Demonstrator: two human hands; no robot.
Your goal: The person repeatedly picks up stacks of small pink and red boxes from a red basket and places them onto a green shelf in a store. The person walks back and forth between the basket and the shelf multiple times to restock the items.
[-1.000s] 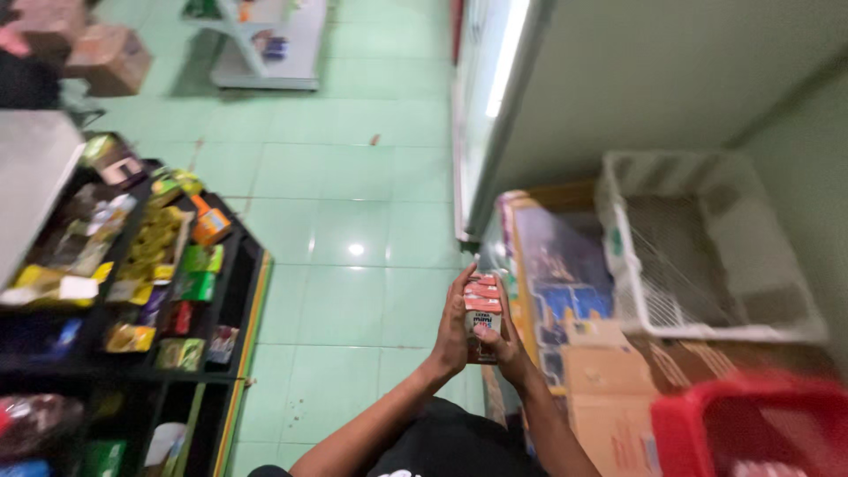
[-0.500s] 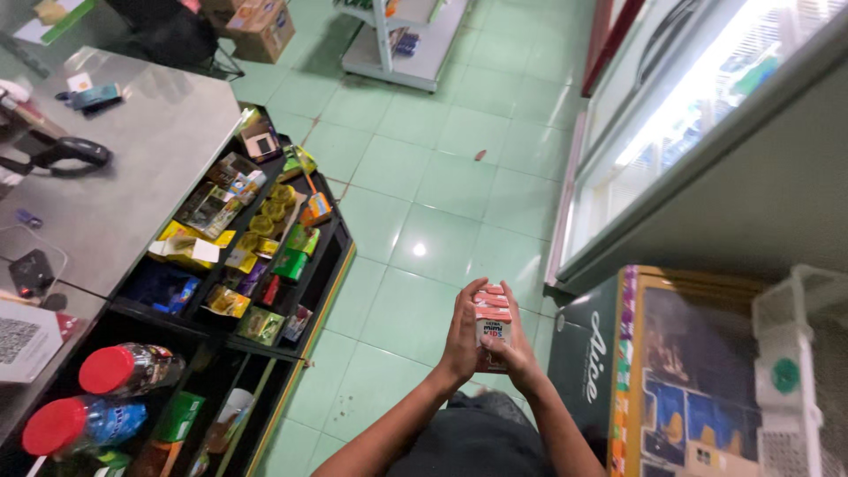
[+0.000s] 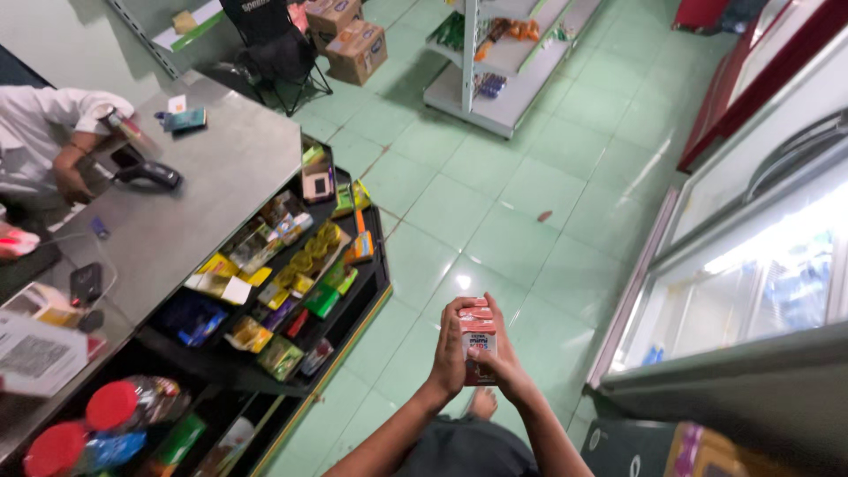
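The green tiled floor (image 3: 530, 203) is filling most of the view, and more of it is showing now than half a second ago, since the camera has swung left and away from the printed box that was at the lower right. The grey counter (image 3: 203, 194) is now reaching farther into the picture, with another person's sleeve (image 3: 44, 119) and hand coming into sight at its far end beside a black scanner (image 3: 146, 172). The glass-fronted cooler (image 3: 760, 274) is running along the right side. Below the counter, the snack rack (image 3: 283, 291) is sitting closer to the middle than before. The left hand (image 3: 449, 349) and right hand (image 3: 499, 358) are still pressing together around a small red and white carton (image 3: 478, 340), fingers curled shut on its sides, holding it upright over the floor in front of the body. The carton is probably a drink box, though the blur is hiding its details.
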